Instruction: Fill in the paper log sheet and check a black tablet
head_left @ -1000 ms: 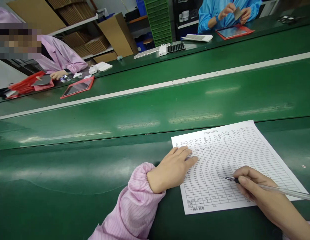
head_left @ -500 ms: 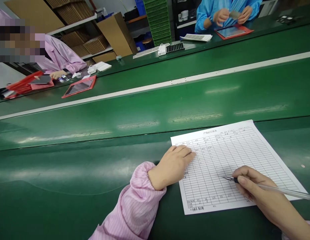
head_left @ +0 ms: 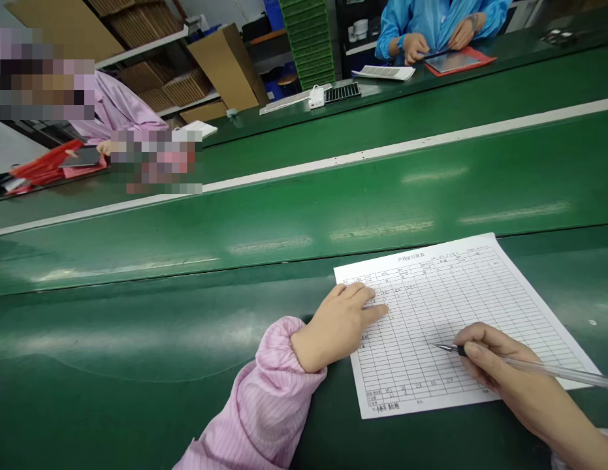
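A white printed form (head_left: 460, 294) with a ruled grid and some handwritten entries lies on the dark green table at the right. My left hand (head_left: 339, 326) rests flat on its left edge, fingers spread, one finger stretched across the grid. In my right hand (head_left: 504, 369) is a clear-barrelled pen (head_left: 563, 372), gripped between thumb and fingers near its black collar. The pen's metal tip points left over the middle of the form; whether it touches the paper I cannot tell.
A green conveyor belt (head_left: 284, 215) runs across beyond the table, with a pale strip (head_left: 304, 168) along it. At the far bench, a person in blue (head_left: 441, 32) handles a dark flat item above a red-edged tablet-like panel (head_left: 453, 61). Another person in pink (head_left: 122, 104) works at the left.
My left index finger has stretched out and separated from the others. My right hand and pen are nearly still. Across the belt, the blue-sleeved person's hands have lowered.
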{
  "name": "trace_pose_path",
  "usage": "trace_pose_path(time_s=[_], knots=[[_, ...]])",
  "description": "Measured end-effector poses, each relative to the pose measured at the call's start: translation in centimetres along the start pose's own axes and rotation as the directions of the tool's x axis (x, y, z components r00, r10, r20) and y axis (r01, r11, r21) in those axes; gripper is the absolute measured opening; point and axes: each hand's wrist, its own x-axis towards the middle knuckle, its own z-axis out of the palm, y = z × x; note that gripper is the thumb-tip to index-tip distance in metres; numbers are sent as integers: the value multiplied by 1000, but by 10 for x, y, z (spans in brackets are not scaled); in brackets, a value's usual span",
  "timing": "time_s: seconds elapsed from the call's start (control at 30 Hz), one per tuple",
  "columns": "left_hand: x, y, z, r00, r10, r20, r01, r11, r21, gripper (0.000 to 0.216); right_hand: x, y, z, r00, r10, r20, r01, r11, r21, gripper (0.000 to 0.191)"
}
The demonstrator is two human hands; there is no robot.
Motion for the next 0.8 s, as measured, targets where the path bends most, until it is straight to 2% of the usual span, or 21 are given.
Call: trace_pose_path(time_s=[0.53,0.8], knots=[[1,1,0,998,-39,43,41,999,-26,47,-1,2,-2,1000,0,-2,0,1000,-9,54],[1,-1,-1,999,-40,29,41,998,-44,46,-2,-1,0,1000,4,-15,-4,1000,-22,55]])
